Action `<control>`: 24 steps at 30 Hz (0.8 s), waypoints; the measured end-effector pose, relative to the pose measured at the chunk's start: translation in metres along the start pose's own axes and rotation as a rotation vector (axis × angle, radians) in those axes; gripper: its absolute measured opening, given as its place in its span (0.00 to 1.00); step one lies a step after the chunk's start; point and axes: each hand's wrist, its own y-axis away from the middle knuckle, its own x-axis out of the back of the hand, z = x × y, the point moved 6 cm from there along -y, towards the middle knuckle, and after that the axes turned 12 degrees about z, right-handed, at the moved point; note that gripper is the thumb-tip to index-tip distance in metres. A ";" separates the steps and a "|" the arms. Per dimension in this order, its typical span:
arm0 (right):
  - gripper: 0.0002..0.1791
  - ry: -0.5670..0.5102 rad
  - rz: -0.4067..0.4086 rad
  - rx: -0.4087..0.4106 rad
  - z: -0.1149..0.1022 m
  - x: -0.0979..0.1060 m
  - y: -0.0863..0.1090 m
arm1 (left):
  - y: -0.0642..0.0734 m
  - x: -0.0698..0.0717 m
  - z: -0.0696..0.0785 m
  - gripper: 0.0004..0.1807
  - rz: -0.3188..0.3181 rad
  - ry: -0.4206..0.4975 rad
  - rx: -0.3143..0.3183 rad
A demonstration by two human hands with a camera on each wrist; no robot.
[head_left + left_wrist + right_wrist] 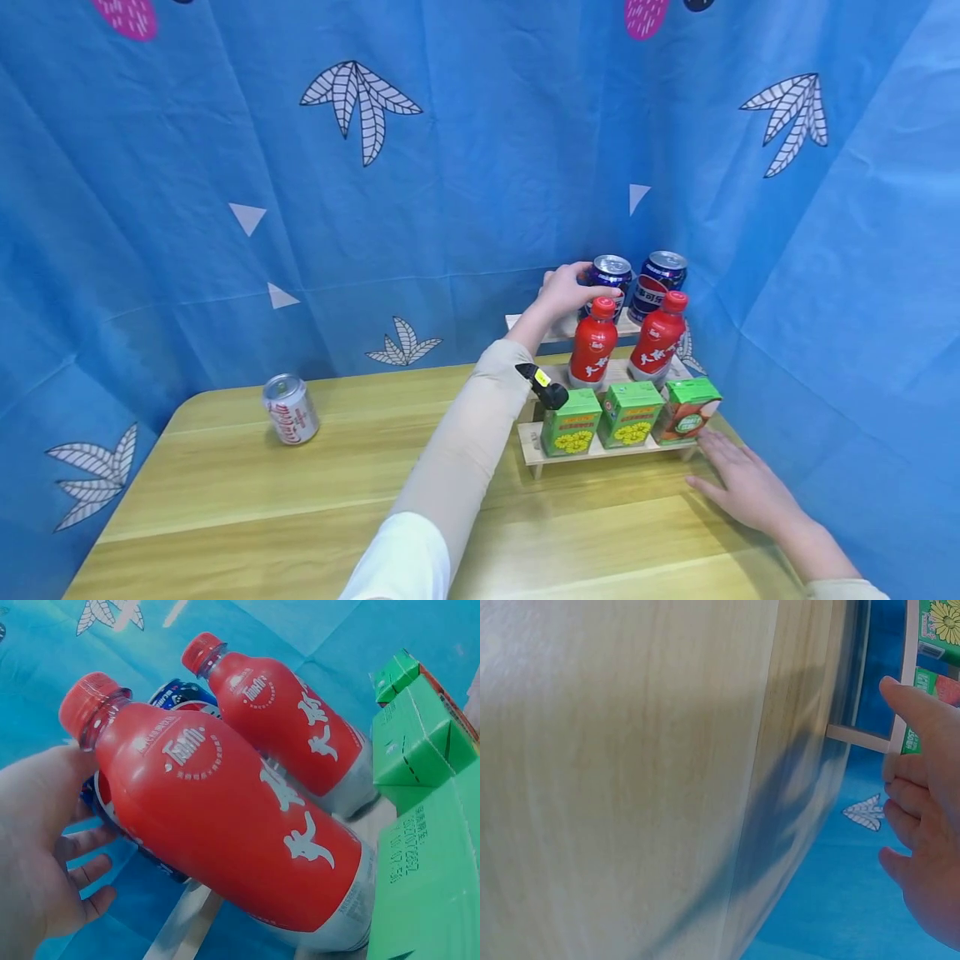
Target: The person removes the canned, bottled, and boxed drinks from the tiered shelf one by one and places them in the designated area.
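Note:
In the head view, my left hand [564,292] reaches across to the top tier and holds a dark blue cola can [612,267], thumb across its front. A red bottle [592,354] stands in front of that can and hides part of it; in the left wrist view the red bottle [232,825] covers much of the grip. My right hand [742,483] is at the right end of the lowest tier of the wooden stepped rack [532,446], beside a green and brown drink carton [686,412]. In the right wrist view its fingers are extended near the rack's edge.
A second blue can [658,287] and a second red bottle [657,342] stand to the right on the rack. Two green cartons with yellow flowers [572,425] are on the lowest tier. A silver Coca-Cola can [291,410] stands far left on the wooden table [262,517]. Blue curtains [465,167] enclose the table.

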 end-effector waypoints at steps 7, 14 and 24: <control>0.39 0.000 0.030 0.003 -0.001 0.000 0.001 | -0.002 0.000 0.000 0.44 0.020 -0.035 -0.026; 0.39 0.011 0.033 0.011 -0.002 0.000 0.002 | -0.002 0.003 0.000 0.44 0.054 -0.097 -0.067; 0.40 0.009 0.020 0.004 -0.002 -0.001 0.003 | 0.001 0.011 0.000 0.43 0.042 -0.114 -0.099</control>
